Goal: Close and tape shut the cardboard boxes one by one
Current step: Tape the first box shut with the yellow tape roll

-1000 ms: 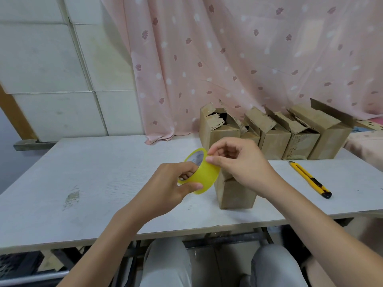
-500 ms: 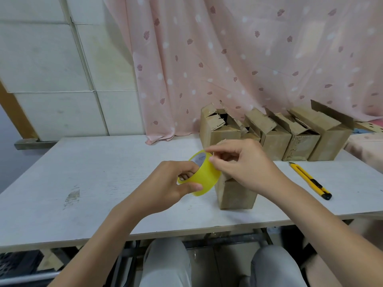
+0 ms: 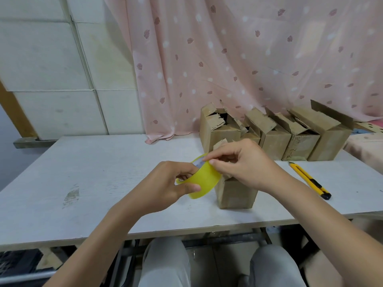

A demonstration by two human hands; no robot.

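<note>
A yellow tape roll (image 3: 204, 180) is held above the white table (image 3: 103, 172) by my left hand (image 3: 165, 183), thumb on its outer face and fingers through its core. My right hand (image 3: 244, 164) pinches at the roll's upper edge with thumb and forefinger, where the tape's end lies. Right behind and under the hands stands a small cardboard box (image 3: 236, 193), its top mostly hidden by my right hand. Several open cardboard boxes (image 3: 273, 137) with raised flaps stand in a row at the back of the table.
A yellow and black utility knife (image 3: 308, 180) lies on the table to the right of the small box. A pink curtain (image 3: 228, 59) hangs behind the boxes. My knees show under the table's front edge.
My right hand's fingertips have shifted slightly down along the roll's upper edge. The roll and my left hand stay almost where they were.
</note>
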